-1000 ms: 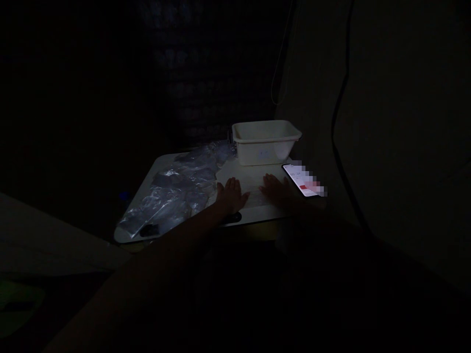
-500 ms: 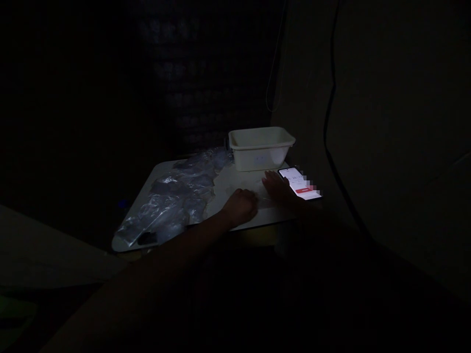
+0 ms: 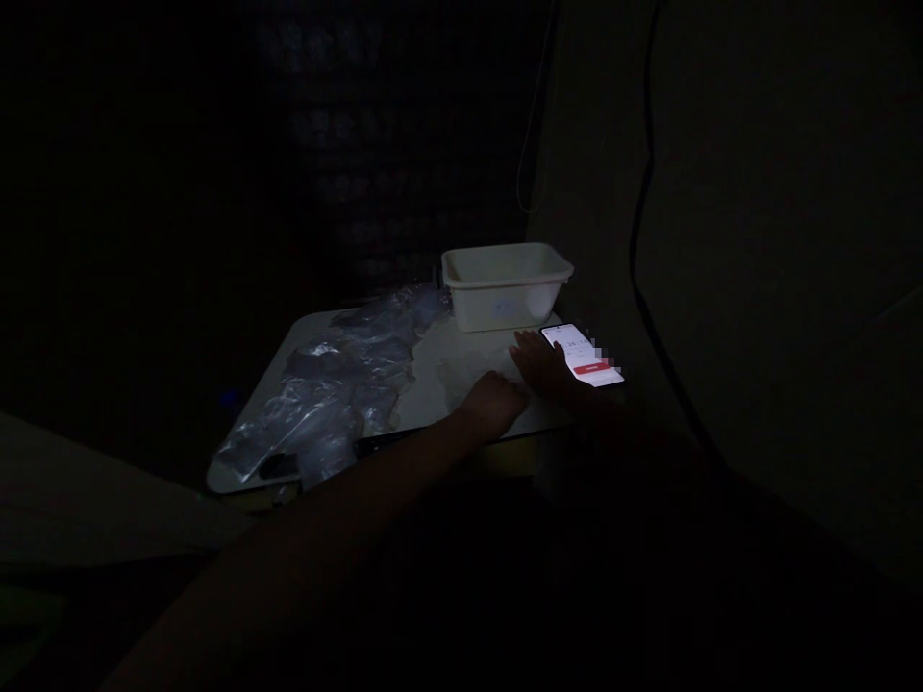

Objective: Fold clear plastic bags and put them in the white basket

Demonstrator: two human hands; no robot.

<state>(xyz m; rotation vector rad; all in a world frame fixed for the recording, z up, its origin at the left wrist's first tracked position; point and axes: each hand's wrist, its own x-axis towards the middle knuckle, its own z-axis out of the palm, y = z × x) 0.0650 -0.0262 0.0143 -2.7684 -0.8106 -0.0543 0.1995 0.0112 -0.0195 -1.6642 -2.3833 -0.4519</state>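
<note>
My left hand (image 3: 496, 404) rests near the front edge of a small white table (image 3: 425, 404), its fingers curled closed; anything inside them is hidden. Just beyond it lies a faint, clear plastic sheet or bag (image 3: 461, 373), flat on the tabletop. My right hand (image 3: 539, 365) is open, palm down, its fingers stretched forward on the table close to my left hand. Beside the right hand lies a lit phone (image 3: 584, 358), with a timer-like display and a red button; the thumb overlaps its left edge.
Crumpled clear plastic bags (image 3: 324, 384) cover the table's left side, some hanging over the front edge. A white plastic tub (image 3: 497, 306) stands at the back right. A dark cable (image 3: 638, 240) runs down the right wall. The room is very dark.
My left hand has moved right, closer to my right hand, staying closed. More of the clear plastic now shows to its left. My right hand stays spread in about the same place.
</note>
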